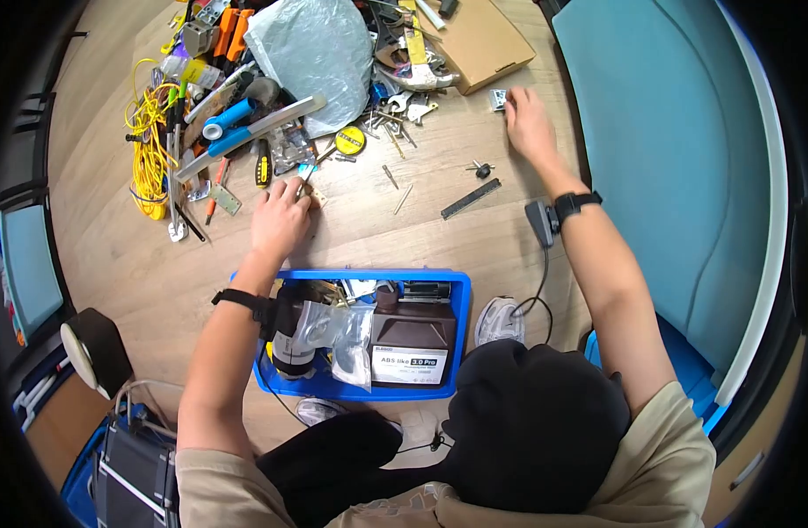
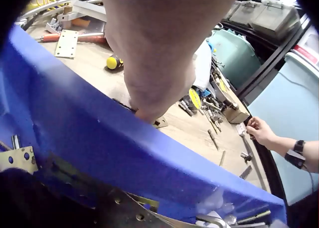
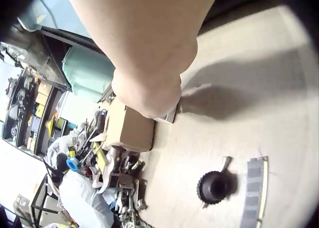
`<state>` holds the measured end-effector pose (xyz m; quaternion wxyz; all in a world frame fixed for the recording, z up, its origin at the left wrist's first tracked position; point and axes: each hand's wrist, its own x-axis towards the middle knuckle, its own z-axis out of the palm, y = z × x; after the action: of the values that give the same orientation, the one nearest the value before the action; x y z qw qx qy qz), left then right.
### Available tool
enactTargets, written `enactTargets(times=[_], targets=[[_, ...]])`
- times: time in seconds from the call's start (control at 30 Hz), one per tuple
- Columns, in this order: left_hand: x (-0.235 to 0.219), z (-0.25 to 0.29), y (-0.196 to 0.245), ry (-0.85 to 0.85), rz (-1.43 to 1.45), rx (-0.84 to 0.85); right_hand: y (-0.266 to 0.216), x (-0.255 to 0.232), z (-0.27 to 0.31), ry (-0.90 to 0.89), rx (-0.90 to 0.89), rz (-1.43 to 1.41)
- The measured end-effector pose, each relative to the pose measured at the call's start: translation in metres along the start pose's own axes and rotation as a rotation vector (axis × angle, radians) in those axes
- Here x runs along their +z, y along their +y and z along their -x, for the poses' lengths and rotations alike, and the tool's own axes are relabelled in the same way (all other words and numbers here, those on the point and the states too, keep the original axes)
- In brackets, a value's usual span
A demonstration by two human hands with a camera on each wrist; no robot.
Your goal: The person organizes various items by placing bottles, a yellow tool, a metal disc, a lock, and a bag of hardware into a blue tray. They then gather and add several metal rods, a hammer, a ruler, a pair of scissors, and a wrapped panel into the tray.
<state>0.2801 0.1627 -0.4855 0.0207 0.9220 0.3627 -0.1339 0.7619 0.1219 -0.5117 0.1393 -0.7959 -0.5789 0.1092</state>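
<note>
My left hand [image 1: 281, 216] reaches down to the floor with bent fingers at a small brass-coloured plate with holes [image 1: 320, 199], which sticks out beside the fingertips. A thin dark rod [image 1: 309, 179] lies close to those fingers. In the left wrist view the plate [image 2: 161, 122] shows just past the fingertips, partly hidden by the blue rim. Off to the right, my right hand [image 1: 531, 128] pinches the edge of a small silvery metal piece [image 1: 498, 100] near the cardboard box. The right wrist view shows mostly the back of that hand [image 3: 149, 91], its fingertips hidden.
A heap of tools, with a hammer [image 1: 419, 75], yellow cord [image 1: 149, 167] and a grey bag [image 1: 311, 57], covers the back. The cardboard box [image 1: 483, 40] stands right of it. A black knob [image 1: 483, 172] and black strip [image 1: 471, 199] lie mid-floor. A filled blue bin [image 1: 464, 330] stands in front.
</note>
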Motion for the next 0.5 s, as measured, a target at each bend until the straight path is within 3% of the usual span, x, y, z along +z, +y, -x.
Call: enactTargets(times=[0.07,0.13,0.23,0.3,0.4,0.5], targets=[[0.0,-0.001,-0.002,0.15,0.002,-0.008,0.004,0.013,-0.017,0.133,-0.148,0.025],[-0.001,-0.005,-0.003,0.137,-0.007,-0.049,-0.002,0.024,-0.019,0.082,-0.13,-0.013],[-0.004,-0.007,-0.001,0.078,0.052,-0.179,-0.013,0.031,-0.008,0.151,-0.157,-0.009],[-0.004,-0.007,0.0,0.055,0.113,-0.218,-0.013,0.021,0.004,-0.03,-0.186,-0.005],[-0.006,-0.009,-0.008,0.014,0.141,-0.216,-0.01,0.013,0.023,-0.059,-0.239,-0.202],[-0.002,-0.011,-0.008,0.016,0.146,-0.138,-0.023,-0.004,0.057,-0.112,-0.347,-0.203]])
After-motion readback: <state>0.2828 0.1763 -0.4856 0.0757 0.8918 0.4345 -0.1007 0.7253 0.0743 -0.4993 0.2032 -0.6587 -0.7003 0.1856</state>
